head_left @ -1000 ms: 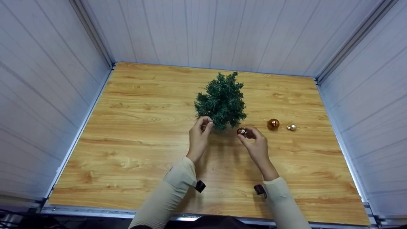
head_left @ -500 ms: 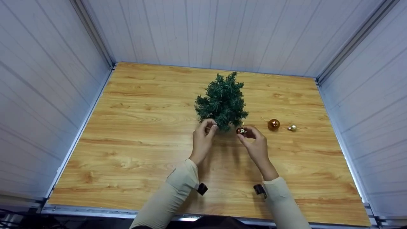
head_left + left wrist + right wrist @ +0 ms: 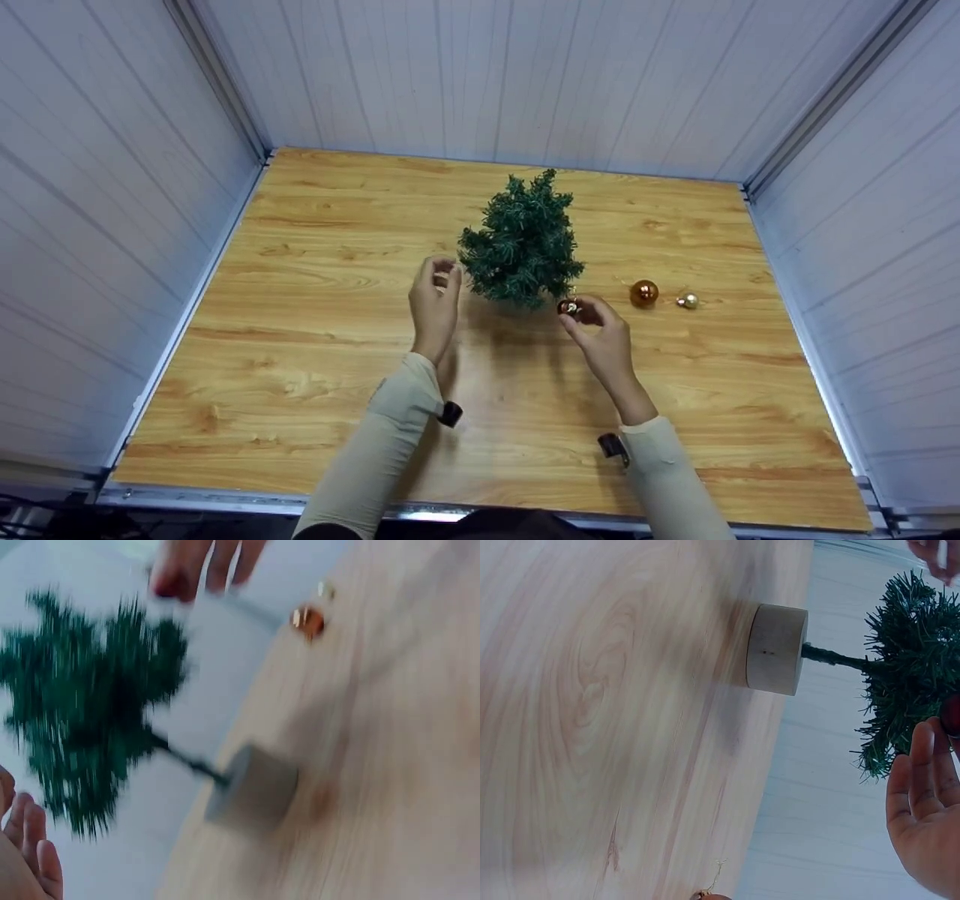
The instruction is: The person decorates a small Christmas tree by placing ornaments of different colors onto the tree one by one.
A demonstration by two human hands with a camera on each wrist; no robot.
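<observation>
A small artificial Christmas tree [image 3: 521, 244] stands on the table, its round wooden base [image 3: 776, 650] showing in both wrist views. At its left side is my left hand [image 3: 435, 311], fingers loosely bent with the thumb apart and the fingertips close to the outer branches. The left wrist view shows this hand's fingers [image 3: 34, 836] with nothing held between them. My right hand [image 3: 606, 341] pinches a dark red Christmas ball [image 3: 566, 307] between thumb and fingers, by the lower right branches. Part of that ball is hidden by the fingers.
A copper-coloured Christmas ball [image 3: 644, 293] lies on the wooden table [image 3: 300, 375] right of the tree. Beside it rests a smaller pale gold ball [image 3: 690, 301]. Pale panel walls [image 3: 480, 82] enclose the table at the back and sides.
My left hand first shifts slightly right along the tree's front, then draws away left to the tree's side. The right hand stays almost still with the dark red ball.
</observation>
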